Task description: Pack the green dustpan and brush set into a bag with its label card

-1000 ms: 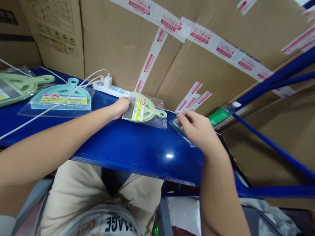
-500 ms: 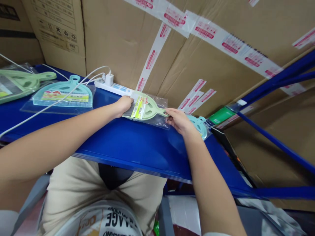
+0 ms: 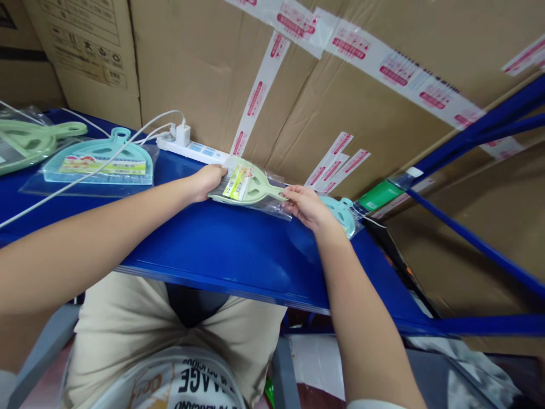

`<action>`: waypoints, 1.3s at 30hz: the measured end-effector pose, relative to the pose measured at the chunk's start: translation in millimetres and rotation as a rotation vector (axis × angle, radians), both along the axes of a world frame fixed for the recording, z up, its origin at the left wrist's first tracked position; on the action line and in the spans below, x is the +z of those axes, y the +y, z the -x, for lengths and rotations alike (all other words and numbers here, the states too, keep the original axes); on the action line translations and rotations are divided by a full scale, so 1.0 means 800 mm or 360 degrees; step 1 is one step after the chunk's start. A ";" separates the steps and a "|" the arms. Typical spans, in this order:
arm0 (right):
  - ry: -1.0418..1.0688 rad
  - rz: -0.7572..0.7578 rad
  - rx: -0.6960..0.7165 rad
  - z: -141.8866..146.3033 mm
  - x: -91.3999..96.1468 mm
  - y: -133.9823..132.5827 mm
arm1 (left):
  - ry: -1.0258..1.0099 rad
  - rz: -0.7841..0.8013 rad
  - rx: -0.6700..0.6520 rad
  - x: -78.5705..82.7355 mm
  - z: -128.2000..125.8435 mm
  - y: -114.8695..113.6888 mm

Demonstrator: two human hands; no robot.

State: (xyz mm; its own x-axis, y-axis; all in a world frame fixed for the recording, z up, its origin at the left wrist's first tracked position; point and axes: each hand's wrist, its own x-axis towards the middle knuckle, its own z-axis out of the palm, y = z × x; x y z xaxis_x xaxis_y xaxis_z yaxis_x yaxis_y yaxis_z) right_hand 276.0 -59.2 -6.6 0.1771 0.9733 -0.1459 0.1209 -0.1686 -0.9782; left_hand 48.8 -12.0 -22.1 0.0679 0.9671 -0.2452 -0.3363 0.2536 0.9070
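Observation:
A small green dustpan set in a clear plastic bag (image 3: 249, 184) lies on the blue table (image 3: 221, 244) near the cardboard boxes. My left hand (image 3: 207, 179) grips the wide end of the bag, fingers curled over it. My right hand (image 3: 304, 205) pinches the bag at the handle end. Just right of my right hand lies a teal dustpan (image 3: 343, 211) in its own bag, partly hidden by my wrist.
A white power strip (image 3: 191, 149) with a charger and white cables sits at the back. A bagged teal dustpan (image 3: 100, 165) and a bagged green one (image 3: 29, 142) lie at the left. Taped cardboard boxes (image 3: 298, 85) wall the back; blue shelf bars (image 3: 477, 244) stand at right.
My right hand left the teal dustpan bag at the right and moved left to pinch the handle end of the green dustpan bag. My left hand stayed on the bag's wide end.

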 end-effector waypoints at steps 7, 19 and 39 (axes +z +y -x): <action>0.0016 -0.0043 0.0000 -0.006 -0.002 0.006 | 0.0185 -0.0027 -0.0019 0.006 -0.003 -0.005; 0.0065 -0.0110 -0.0110 -0.028 -0.004 0.011 | 0.0172 -0.0155 -0.0082 0.004 0.015 0.008; 0.0093 -0.0106 -0.0037 -0.027 -0.007 0.012 | 0.0002 0.0028 -0.0133 0.007 0.004 0.001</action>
